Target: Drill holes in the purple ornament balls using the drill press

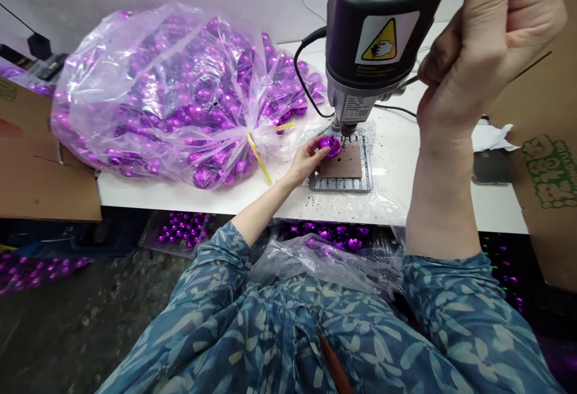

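Note:
My left hand (310, 160) pinches a shiny purple faceted ball (331, 146) between thumb and fingers. The ball sits under the chuck of a small black drill press (378, 27), at the left edge of the drill bit. Beneath it a brown board (345, 165) lies on the slotted grey metal base (367, 183) of the press. High on the right, beside the motor housing, my right hand (491, 45) is closed with curled fingers. Whatever it grips is hidden by the hand and the housing.
A large clear bag (157, 93) full of purple balls, tied with a yellow strip (260, 159), fills the table's left. Dark shavings lie around the base. Cardboard boxes (541, 159) flank the table. A phone-like dark object (491, 166) lies right; a tub (180, 231) of balls stands below.

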Tool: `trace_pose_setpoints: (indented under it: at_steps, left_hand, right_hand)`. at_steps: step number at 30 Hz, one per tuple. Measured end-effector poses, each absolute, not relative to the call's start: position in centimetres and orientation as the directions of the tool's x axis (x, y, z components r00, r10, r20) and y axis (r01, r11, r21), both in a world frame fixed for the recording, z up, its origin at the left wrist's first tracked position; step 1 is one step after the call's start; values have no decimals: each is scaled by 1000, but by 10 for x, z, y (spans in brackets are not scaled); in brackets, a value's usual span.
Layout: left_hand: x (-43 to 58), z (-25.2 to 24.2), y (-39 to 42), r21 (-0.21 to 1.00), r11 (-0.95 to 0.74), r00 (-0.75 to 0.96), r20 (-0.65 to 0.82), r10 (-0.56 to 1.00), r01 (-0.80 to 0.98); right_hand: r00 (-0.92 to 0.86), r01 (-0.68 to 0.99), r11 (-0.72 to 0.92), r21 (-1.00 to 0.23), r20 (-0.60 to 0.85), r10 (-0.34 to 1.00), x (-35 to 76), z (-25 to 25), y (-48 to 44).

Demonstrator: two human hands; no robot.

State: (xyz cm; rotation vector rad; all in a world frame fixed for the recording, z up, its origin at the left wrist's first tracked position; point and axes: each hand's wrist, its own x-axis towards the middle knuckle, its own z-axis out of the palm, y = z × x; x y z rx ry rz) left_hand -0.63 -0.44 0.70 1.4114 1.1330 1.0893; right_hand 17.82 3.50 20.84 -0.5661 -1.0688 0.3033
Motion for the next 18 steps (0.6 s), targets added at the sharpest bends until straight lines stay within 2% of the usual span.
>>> trace_pose_setpoints:
  at_steps: [6,11,15,18]
  left_hand:
    - [2,-17,10,991,-117,173,104,979,67]
    - [5,-29,16,979,-188,212,167,963,82]
    - [10,-27,9,960,-233,235,194,952,152]
    - [13,-18,-2,928,-240,214,182,960,285]
  right_hand:
    - [464,-33,862,-506,756,462,179,207,36]
    - [415,-136,822,-553,722,554,183,212,30]
    - [423,-182,823,-538,713,559,182,214,28]
    - [423,-174,831,-528,722,547,181,214,29]
